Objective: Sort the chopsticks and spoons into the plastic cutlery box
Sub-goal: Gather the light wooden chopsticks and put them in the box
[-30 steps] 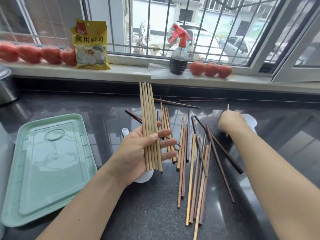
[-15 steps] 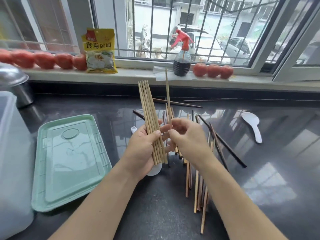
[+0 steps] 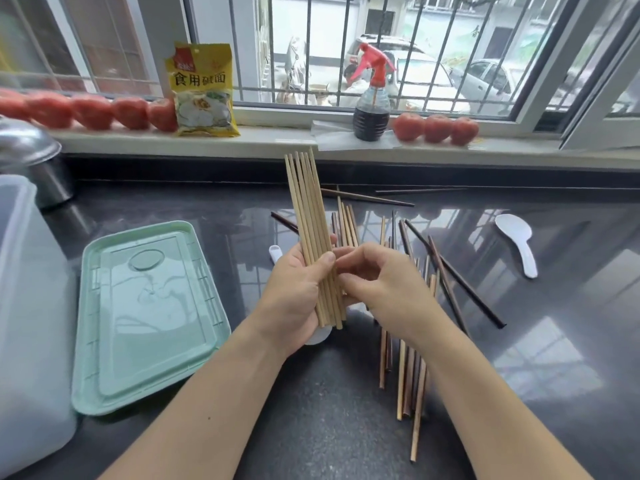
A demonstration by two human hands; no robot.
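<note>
Right now, head view: left hand [image 3: 294, 299] grips a bundle of pale chopsticks [image 3: 313, 233], thumb curled across the front, sticks fanned slightly and tilted up toward the windowsill [image 3: 242, 140]. Right hand [image 3: 384, 285] sits just beside it, fingertips touching the bundle's right edge; fingers curled, can't tell if they pinch a stick. More loose chopsticks [image 3: 412, 372], pale & dark mixed, lie scattered on the dark table [image 3: 571, 341] under and right of the hands. White spoon [image 3: 517, 240] lies well apart at far right; a 2nd white spoon [image 3: 275, 252] is mostly hidden behind the left hand. Green lid [image 3: 145, 313] lies flat at left; clear plastic cutlery box [image 3: 27, 306] at left edge, touching or just beside the lid. Sill holds tomatoes [image 3: 436, 128], spray bottle [image 3: 372, 109], yellow packet [image 3: 204, 91].
</note>
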